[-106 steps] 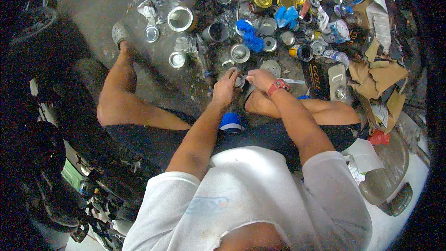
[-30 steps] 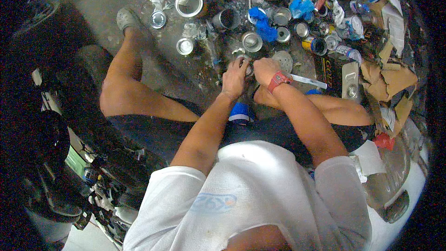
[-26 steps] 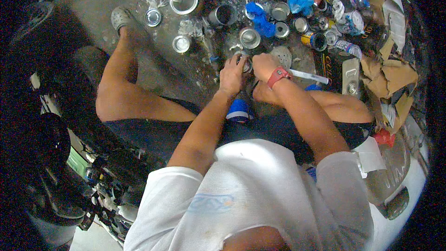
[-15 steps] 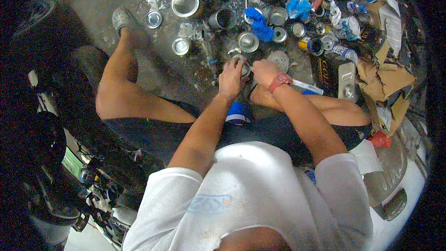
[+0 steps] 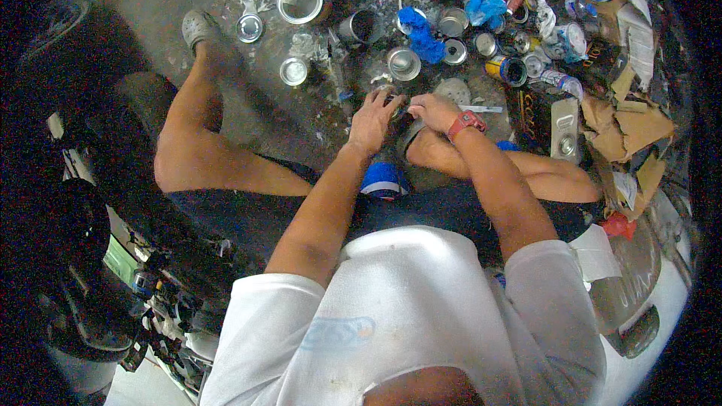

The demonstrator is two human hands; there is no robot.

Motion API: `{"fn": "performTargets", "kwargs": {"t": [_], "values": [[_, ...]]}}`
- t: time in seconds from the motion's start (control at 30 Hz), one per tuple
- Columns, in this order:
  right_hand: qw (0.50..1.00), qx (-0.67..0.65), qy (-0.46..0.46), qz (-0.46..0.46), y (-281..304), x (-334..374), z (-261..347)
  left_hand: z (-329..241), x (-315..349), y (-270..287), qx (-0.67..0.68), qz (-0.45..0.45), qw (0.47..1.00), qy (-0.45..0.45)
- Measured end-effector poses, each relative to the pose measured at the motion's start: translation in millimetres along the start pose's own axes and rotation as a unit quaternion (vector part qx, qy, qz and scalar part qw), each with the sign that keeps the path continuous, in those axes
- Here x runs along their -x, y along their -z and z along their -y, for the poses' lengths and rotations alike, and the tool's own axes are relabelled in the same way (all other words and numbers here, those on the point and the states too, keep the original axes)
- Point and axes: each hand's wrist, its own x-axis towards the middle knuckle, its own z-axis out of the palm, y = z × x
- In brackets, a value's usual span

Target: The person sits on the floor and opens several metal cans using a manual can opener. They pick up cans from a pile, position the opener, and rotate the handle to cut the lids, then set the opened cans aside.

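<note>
My left hand (image 5: pixel 368 122) is closed around the top of a small metal can (image 5: pixel 389 95) that stands on the floor in front of me; the fingers hide most of it. Close beside it, my right hand (image 5: pixel 436 114) is a closed fist with a red wristwatch at its wrist. A flat whitish strip (image 5: pixel 485 109) sticks out to the right from this fist; the fingers cover its other end. Between my thighs stands a blue and white can (image 5: pixel 381 180). Just beyond the hands is an open silver tin (image 5: pixel 403 65).
Several open tins and cans crowd the far right floor, with crumpled blue cloths (image 5: pixel 421 36) among them. More tins, including a large one (image 5: pixel 299 3), stand ahead. Torn cardboard (image 5: pixel 628 128) and a rectangular metal can (image 5: pixel 565 129) lie right. My bent legs flank the work area.
The whitish strip has swung from slanting down over my right leg to lying nearly level, as my right wrist turned. My left hand stays on the small can.
</note>
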Motion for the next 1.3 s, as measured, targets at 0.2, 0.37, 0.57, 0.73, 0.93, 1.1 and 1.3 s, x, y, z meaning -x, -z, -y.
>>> {"fn": "performTargets", "kwargs": {"t": [0.2,0.37,0.57,0.73,0.93,1.1,1.3], "values": [[0.983,0.163,-0.058,-0.067,16.1,-2.8,39.3,-22.9,-5.5,12.2,0.066,0.029,0.989,0.126],[0.964,0.259,-0.055,-0.019,19.2,-16.2,65.3,-27.1,-4.0,0.8,0.029,0.035,0.986,0.162],[0.968,0.247,-0.047,0.012,20.2,-17.8,69.4,-19.3,3.3,-4.6,0.062,0.027,0.987,0.146],[0.993,0.106,-0.037,0.021,13.4,-17.2,0.9,-27.3,-3.6,9.2,0.101,0.069,0.980,0.157],[0.993,0.113,-0.033,0.002,13.2,-3.3,12.0,-26.1,-3.3,8.7,0.092,0.043,0.984,0.146],[0.971,0.224,-0.071,0.033,14.9,-17.6,63.4,-25.3,-1.5,7.7,0.085,0.026,0.984,0.153],[0.999,0.024,-0.001,0.038,16.4,-5.3,2.2,-30.2,-0.2,6.9,0.087,0.048,0.981,0.167]]}}
